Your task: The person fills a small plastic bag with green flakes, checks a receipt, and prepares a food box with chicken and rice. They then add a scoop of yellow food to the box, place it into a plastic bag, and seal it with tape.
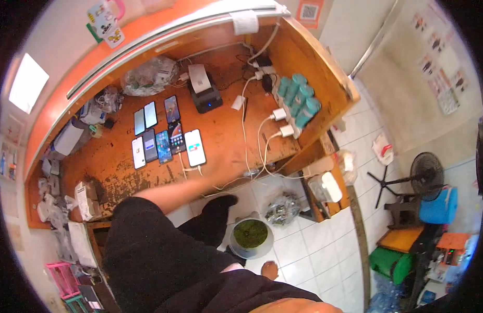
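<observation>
My left hand [227,164], blurred by motion, reaches over the front of the worn orange desk [116,180]. Its fingers are too smeared to tell their state or any hold. Just left of it lies a white-framed phone [195,148] with a lit screen and a white cable [200,168] at its lower end. Beside that phone are several more, including a dark phone [176,137], a blue-screened phone [164,146] and a white phone [139,152]. Farther back lies another dark phone [171,108]. My right hand is not in view.
A black receipt printer [205,98] with paper stands behind the phones. White charger plugs [279,114] and loose cables lie to the right, near teal rolls [299,99]. Below the desk stand a bin [251,236] and a plastic bag [283,208]. A fan [427,169] stands right.
</observation>
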A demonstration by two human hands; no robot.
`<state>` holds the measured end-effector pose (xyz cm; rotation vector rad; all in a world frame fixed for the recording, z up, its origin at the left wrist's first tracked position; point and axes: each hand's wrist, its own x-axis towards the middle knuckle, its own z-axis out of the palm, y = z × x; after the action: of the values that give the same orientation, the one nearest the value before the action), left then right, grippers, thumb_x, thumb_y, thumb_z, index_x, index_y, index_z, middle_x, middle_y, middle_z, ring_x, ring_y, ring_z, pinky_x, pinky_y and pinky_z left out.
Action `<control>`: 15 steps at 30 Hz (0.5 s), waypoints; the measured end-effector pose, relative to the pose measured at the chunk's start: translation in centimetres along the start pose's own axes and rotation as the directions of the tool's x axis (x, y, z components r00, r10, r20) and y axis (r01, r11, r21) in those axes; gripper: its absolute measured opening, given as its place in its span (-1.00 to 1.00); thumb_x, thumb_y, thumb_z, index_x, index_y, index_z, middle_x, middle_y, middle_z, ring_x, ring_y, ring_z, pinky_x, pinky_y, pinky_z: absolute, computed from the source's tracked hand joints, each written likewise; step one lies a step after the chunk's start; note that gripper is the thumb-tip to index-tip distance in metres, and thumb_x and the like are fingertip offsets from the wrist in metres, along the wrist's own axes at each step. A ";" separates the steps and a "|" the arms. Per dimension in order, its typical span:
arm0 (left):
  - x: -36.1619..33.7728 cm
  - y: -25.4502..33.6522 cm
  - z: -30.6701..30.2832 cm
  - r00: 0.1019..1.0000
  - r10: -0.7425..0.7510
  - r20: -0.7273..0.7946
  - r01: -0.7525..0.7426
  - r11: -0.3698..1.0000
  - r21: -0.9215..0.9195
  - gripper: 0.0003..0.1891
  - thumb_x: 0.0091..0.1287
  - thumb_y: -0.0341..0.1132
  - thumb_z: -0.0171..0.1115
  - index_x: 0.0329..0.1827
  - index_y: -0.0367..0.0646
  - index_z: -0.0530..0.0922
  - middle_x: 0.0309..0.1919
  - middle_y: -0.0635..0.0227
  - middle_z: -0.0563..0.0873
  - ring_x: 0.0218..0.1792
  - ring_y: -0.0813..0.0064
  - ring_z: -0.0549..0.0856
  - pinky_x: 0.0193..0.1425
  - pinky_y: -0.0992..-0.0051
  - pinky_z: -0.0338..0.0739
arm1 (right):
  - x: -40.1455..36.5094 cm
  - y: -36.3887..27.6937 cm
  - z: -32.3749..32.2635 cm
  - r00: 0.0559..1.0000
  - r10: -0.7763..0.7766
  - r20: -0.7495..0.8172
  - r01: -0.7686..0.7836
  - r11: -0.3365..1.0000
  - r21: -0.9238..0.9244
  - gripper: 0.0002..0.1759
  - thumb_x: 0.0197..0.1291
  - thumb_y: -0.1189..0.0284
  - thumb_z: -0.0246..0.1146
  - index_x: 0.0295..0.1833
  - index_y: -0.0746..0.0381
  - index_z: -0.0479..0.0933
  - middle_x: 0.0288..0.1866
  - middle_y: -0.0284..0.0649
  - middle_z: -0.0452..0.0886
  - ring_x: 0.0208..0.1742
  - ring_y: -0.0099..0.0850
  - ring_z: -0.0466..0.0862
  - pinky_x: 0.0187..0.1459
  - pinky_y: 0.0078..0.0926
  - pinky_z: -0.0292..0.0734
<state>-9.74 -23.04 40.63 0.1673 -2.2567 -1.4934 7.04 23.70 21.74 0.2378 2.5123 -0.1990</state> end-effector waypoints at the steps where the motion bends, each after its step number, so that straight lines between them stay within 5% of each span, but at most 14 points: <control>1: 3.6 -2.0 -4.6 0.973 0.047 -0.226 -0.049 0.999 0.001 -0.60 0.26 -0.49 0.24 0.20 -0.19 0.50 0.09 0.18 0.55 0.09 0.30 0.58 0.18 0.31 0.53 | 2.0 0.0 -2.7 0.976 -0.210 -0.056 0.215 0.972 0.098 -0.76 0.29 0.31 0.15 -0.09 0.12 0.68 -0.13 -0.05 0.72 -0.01 0.00 0.69 0.02 -0.03 0.56; 2: 7.3 -5.6 -9.4 0.850 0.285 -0.444 -0.135 0.931 0.339 -0.63 0.27 -0.47 0.26 0.16 -0.21 0.50 0.05 0.18 0.54 0.12 0.27 0.55 0.17 0.32 0.50 | 4.3 -0.3 -5.5 0.906 -0.405 -0.121 0.422 0.888 0.185 -0.75 0.30 0.29 0.15 -0.10 0.15 0.68 -0.16 -0.03 0.72 -0.02 -0.02 0.70 -0.02 -0.09 0.59; 3: 9.8 -5.2 -14.1 0.802 0.088 -0.591 0.076 0.966 0.247 -0.65 0.29 -0.41 0.29 0.13 -0.23 0.50 0.07 0.13 0.54 0.15 0.15 0.52 0.28 0.25 0.43 | 6.0 -1.9 -8.6 0.906 -0.379 -0.189 0.410 0.896 0.171 -0.78 0.30 0.31 0.23 -0.14 0.20 0.71 -0.26 -0.02 0.73 -0.18 -0.04 0.73 -0.13 -0.15 0.60; 4: 12.0 -9.8 -18.7 0.711 0.238 -0.661 0.167 0.857 0.488 -0.63 0.31 -0.35 0.31 0.15 -0.24 0.51 0.09 0.07 0.54 0.18 0.03 0.52 0.35 0.17 0.37 | 6.1 -5.7 -13.3 0.911 -0.340 -0.232 0.362 0.930 0.061 -0.78 0.33 0.31 0.24 -0.16 0.20 0.71 -0.26 -0.01 0.73 -0.19 -0.05 0.74 -0.16 -0.15 0.59; 5: 13.8 -14.3 -22.2 0.618 -0.006 -0.786 0.392 0.869 0.302 -0.55 0.34 -0.18 0.33 0.19 -0.25 0.50 0.15 -0.02 0.54 0.23 -0.06 0.50 0.36 0.12 0.36 | 5.8 -10.2 -17.6 0.911 -0.294 -0.288 0.332 0.939 0.093 -0.78 0.36 0.31 0.24 -0.18 0.21 0.70 -0.31 -0.01 0.72 -0.25 -0.07 0.73 -0.20 -0.16 0.58; 6: 15.7 -23.4 -26.9 0.627 -0.137 -0.767 0.436 0.878 0.199 -0.46 0.33 -0.03 0.35 0.22 -0.23 0.51 0.22 -0.11 0.54 0.32 -0.05 0.47 0.40 0.14 0.34 | 6.9 -13.8 -19.9 0.867 -0.292 -0.403 0.365 0.924 0.116 -0.75 0.37 0.30 0.19 -0.17 0.25 0.66 -0.28 -0.01 0.72 -0.25 0.01 0.69 -0.18 -0.06 0.55; 8: 19.8 -21.6 -29.3 0.571 -0.474 -0.670 0.523 0.839 -0.148 -0.39 0.36 0.08 0.29 0.30 -0.19 0.48 0.31 -0.07 0.53 0.40 0.05 0.43 0.46 0.18 0.30 | 5.7 -25.9 -25.5 0.750 -0.435 -0.497 0.586 0.786 0.197 -0.83 0.34 0.39 0.22 -0.16 0.26 0.65 -0.24 -0.06 0.69 -0.19 -0.04 0.68 -0.14 -0.17 0.56; 11: 23.5 -20.8 -30.2 0.785 -0.511 -0.351 0.516 0.852 -0.086 -0.31 0.35 0.11 0.28 0.40 -0.16 0.41 0.35 0.04 0.52 0.40 0.17 0.45 0.47 0.23 0.31 | 4.8 -42.4 -27.3 0.513 -0.736 -0.442 0.847 0.518 0.120 -0.79 0.30 0.43 0.24 -0.04 0.30 0.63 -0.14 -0.01 0.69 -0.08 -0.02 0.67 0.00 -0.20 0.53; 12: 25.0 -20.0 -30.6 0.829 -0.507 -0.235 0.510 0.858 -0.051 -0.26 0.33 0.12 0.30 0.44 -0.16 0.38 0.37 0.07 0.50 0.40 0.20 0.45 0.48 0.25 0.30 | 3.4 -47.9 -27.7 0.508 -0.804 -0.309 0.861 0.483 0.159 -0.78 0.27 0.46 0.26 -0.01 0.31 0.63 -0.05 -0.04 0.68 0.04 -0.02 0.64 0.10 -0.19 0.50; 13: 26.5 -18.2 -31.0 0.851 -0.513 -0.117 0.517 0.856 0.007 -0.18 0.26 0.14 0.38 0.47 -0.16 0.36 0.41 0.09 0.46 0.40 0.22 0.44 0.50 0.27 0.27 | 5.3 -52.1 -25.9 0.290 -0.912 -0.291 0.955 0.293 0.034 -0.71 0.25 0.50 0.26 0.08 0.29 0.61 0.10 -0.04 0.64 0.15 -0.01 0.59 0.18 -0.17 0.47; 15: 27.4 -18.8 -31.5 0.866 -0.499 0.010 0.490 0.847 -0.205 -0.12 0.20 0.15 0.45 0.47 -0.17 0.37 0.42 0.12 0.45 0.40 0.26 0.44 0.51 0.30 0.24 | 6.3 -60.4 -23.2 0.204 -0.964 -0.172 0.977 0.211 -0.022 -0.44 0.20 0.52 0.25 0.36 0.21 0.43 0.46 -0.09 0.38 0.42 -0.06 0.41 0.38 -0.16 0.38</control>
<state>-23.89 -66.57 41.82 0.7653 -2.1016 -1.9402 -23.84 -29.75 42.18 -1.4813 2.3731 -0.8313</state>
